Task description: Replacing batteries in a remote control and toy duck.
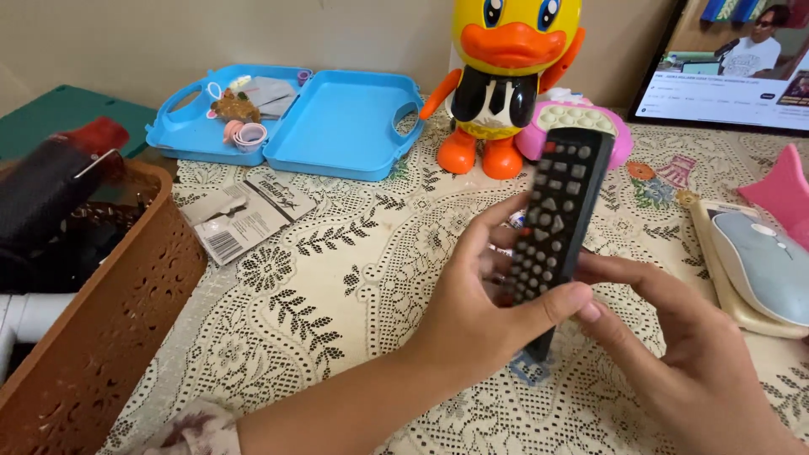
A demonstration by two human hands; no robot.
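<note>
Together both hands (581,324) clasp the black remote control (558,215).

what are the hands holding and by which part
A black remote control, gripped at its lower end: the left hand wraps it with the thumb across the front, and the right hand supports it from the other side.

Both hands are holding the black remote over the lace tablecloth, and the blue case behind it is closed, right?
Not quite: the head view shows the blue case lying open. The rest holds: the left hand and right hand hold the black remote over the lace tablecloth.
</note>
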